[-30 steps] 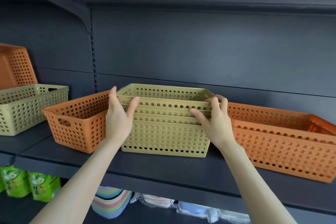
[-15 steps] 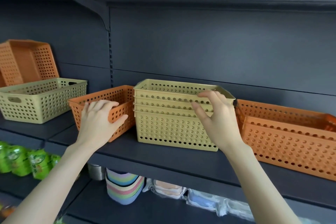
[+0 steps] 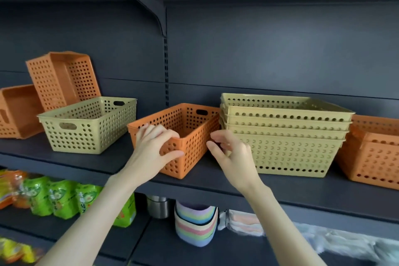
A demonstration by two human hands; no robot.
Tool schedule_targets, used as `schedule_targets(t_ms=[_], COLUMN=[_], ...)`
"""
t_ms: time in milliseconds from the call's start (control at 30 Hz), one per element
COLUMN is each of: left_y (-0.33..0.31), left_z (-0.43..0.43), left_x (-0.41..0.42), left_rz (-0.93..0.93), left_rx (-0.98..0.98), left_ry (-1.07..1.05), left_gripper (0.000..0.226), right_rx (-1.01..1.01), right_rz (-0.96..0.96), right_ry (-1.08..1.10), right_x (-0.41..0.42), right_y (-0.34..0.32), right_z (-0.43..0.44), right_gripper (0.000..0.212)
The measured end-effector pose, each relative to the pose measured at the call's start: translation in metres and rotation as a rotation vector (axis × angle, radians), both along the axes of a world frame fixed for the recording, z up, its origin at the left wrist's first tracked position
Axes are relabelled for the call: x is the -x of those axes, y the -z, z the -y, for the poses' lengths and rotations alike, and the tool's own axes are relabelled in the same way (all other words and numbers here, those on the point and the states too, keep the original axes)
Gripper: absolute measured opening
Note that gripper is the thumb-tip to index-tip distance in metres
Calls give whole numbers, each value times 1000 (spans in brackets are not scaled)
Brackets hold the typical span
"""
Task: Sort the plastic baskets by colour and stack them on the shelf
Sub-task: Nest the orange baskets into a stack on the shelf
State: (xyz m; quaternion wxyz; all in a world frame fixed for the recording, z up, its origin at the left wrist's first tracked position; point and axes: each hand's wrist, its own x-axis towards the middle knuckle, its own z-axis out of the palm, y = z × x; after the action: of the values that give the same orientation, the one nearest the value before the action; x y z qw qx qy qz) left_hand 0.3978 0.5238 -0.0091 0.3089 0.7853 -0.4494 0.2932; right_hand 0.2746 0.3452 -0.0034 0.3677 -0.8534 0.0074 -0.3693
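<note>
Head view: left hand (image 3: 153, 153) grips centre-frame orange basket (image 3: 194, 142) front rim; right hand (image 3: 234, 155) loose, empty, before green stack (image 3: 291, 149).

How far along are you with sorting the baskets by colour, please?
Done: a beige stack of nested baskets and an orange stack at the right stand on the shelf. In hand: the left hand grips the near rim of a single orange basket; the right hand hovers beside it. Left: a loose beige basket, a tilted orange basket and a cut-off orange basket at far left await stacking.
</note>
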Motion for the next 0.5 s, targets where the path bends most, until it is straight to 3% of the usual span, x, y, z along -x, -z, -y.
schedule_targets(t_ms=[133,367,500], left_y=[5,17,24], left_z=[-40,-103,-123], left_x=[-6,-11,-7], left_rz=[-36,-60,-166], left_rx=[54,299,468], left_ry=[136,174,168], left_gripper=[22,39,42], right_rx=[-169,-465,-483], right_rz=[-80,-103,-72], right_ry=[-30,-35,52], right_x=[-29,-55,-63], right_y=[14,14,8], right_z=[-36,-70,-79], right_gripper=[51,88,119])
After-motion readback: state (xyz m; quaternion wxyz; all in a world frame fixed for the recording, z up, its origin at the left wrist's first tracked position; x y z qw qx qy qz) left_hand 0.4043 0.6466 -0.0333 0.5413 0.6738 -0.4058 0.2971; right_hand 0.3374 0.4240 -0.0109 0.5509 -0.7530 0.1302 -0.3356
